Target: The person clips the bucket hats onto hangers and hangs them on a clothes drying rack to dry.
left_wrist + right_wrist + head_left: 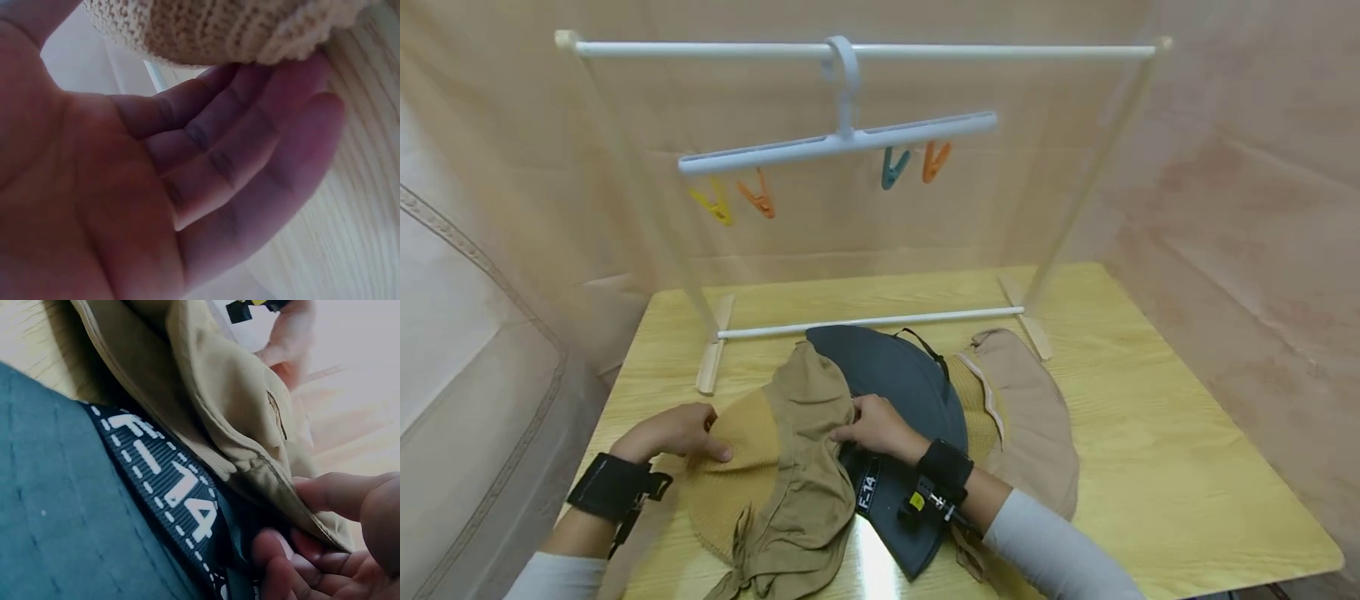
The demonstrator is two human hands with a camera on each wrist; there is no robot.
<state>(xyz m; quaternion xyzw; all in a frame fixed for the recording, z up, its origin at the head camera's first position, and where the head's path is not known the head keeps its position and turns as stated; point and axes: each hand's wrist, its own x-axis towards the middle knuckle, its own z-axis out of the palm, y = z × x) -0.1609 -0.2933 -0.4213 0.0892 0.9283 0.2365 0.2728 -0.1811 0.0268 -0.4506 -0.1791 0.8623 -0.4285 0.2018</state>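
A khaki sun hat (808, 442) with a woven yellowish brim (741, 450) lies at the front left of the table. My left hand (681, 433) holds that brim's left edge, thumb on top; in the left wrist view the fingers (225, 150) reach under the knitted edge. My right hand (880, 429) pinches the khaki cloth's right edge between thumb and fingers, as the right wrist view shows up close. Beside and partly beneath the khaki hat is a dark blue-grey hat (895, 367) with an "F-14" band (162, 481).
A beige hat (1037, 417) with a woven part lies at the right, partly under the dark one. Behind stands a white rack (1000, 52), with a hanger (835, 143) on its rail carrying yellow, orange and teal clips (891, 169). The wooden table (1172, 433) extends right.
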